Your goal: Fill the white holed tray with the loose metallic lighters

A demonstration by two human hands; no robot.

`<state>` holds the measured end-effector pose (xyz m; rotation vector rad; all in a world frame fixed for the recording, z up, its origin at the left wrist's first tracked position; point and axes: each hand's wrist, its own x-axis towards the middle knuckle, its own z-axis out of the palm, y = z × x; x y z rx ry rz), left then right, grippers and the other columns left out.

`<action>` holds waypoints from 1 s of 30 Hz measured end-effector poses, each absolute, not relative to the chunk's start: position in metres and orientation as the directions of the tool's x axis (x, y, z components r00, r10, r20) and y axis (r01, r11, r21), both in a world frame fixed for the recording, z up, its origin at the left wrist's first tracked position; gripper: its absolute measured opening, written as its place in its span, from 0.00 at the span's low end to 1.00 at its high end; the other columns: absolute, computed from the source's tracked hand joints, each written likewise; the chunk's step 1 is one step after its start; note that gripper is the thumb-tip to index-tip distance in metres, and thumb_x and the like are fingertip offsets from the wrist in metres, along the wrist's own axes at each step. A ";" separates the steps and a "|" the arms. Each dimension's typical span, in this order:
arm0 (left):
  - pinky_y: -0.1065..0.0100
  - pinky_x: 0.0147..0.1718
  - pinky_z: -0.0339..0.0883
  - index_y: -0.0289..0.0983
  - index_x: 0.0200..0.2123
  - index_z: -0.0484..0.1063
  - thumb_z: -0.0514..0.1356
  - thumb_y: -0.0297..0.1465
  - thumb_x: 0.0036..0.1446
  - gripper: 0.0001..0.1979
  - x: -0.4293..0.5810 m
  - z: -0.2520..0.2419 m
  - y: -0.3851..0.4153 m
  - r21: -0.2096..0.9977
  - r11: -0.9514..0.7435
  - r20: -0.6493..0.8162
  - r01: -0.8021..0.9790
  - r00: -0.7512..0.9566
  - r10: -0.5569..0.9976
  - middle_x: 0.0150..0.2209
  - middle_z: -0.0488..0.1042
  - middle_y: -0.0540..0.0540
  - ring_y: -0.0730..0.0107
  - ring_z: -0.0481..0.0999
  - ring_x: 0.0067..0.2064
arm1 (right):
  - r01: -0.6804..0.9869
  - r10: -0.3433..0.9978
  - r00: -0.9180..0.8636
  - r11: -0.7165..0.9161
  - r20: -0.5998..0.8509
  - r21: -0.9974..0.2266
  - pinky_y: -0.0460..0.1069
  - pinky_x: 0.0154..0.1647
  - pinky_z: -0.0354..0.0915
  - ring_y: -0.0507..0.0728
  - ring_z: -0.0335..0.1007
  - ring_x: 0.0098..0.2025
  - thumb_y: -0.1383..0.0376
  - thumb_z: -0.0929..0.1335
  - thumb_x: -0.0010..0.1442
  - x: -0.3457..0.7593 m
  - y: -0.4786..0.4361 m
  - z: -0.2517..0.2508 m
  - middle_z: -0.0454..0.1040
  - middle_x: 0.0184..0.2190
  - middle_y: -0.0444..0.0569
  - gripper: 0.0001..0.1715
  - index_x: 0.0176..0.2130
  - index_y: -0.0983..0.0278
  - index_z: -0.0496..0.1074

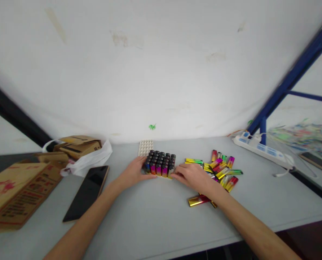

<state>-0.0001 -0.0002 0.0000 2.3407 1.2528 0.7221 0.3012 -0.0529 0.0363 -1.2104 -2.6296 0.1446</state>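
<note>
A block of upright lighters (pixel 159 162) with black tops and shiny multicoloured bodies stands in rows in the middle of the table. A pale tray edge shows beneath the lighters. My left hand (pixel 136 171) grips the block's left side, its thumb along the front and its fingers around the left side. On the opposite side, my right hand (pixel 189 174) has its fingers curled against the right front corner; its fingertips are partly hidden. Behind the block lies a white tray with round holes (pixel 145 147). To the right, a loose pile of metallic coloured lighters (pixel 221 168) is partly covered by my right forearm.
At the left are a printed cardboard box (pixel 22 191), smaller opened cartons (pixel 79 146), a white plastic bag (pixel 97 159) and a dark phone or tablet (pixel 87 191). A white power strip (pixel 263 151) with cables lies at the right, near a blue frame (pixel 279 86). A white wall rises behind.
</note>
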 end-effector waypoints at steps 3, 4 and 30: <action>0.48 0.67 0.71 0.38 0.59 0.79 0.77 0.48 0.50 0.37 -0.002 -0.002 0.001 0.555 -0.533 0.260 0.639 0.475 0.841 0.62 0.81 0.37 0.42 0.79 0.63 | 0.729 0.764 -0.621 0.645 0.175 -0.229 0.49 0.36 0.60 0.57 0.77 0.34 0.53 0.68 0.77 0.309 -0.048 0.039 0.83 0.33 0.50 0.21 0.38 0.63 0.80; 0.48 0.67 0.71 0.38 0.59 0.79 0.77 0.48 0.51 0.37 -0.003 -0.003 0.002 0.551 -0.538 0.262 0.638 0.479 0.838 0.62 0.81 0.37 0.42 0.79 0.63 | 0.736 0.776 -0.600 0.630 0.192 -0.247 0.49 0.36 0.60 0.57 0.76 0.33 0.51 0.67 0.78 0.315 -0.046 0.041 0.82 0.32 0.49 0.23 0.37 0.62 0.80; 0.48 0.58 0.70 0.37 0.43 0.82 0.70 0.61 0.53 0.33 0.076 0.027 0.053 0.122 -0.389 0.152 0.913 0.370 0.917 0.48 0.79 0.33 0.37 0.77 0.56 | 0.798 0.877 -0.479 0.454 0.039 -0.397 0.55 0.56 0.70 0.65 0.79 0.50 0.57 0.73 0.70 0.406 0.002 0.028 0.82 0.49 0.59 0.19 0.55 0.66 0.83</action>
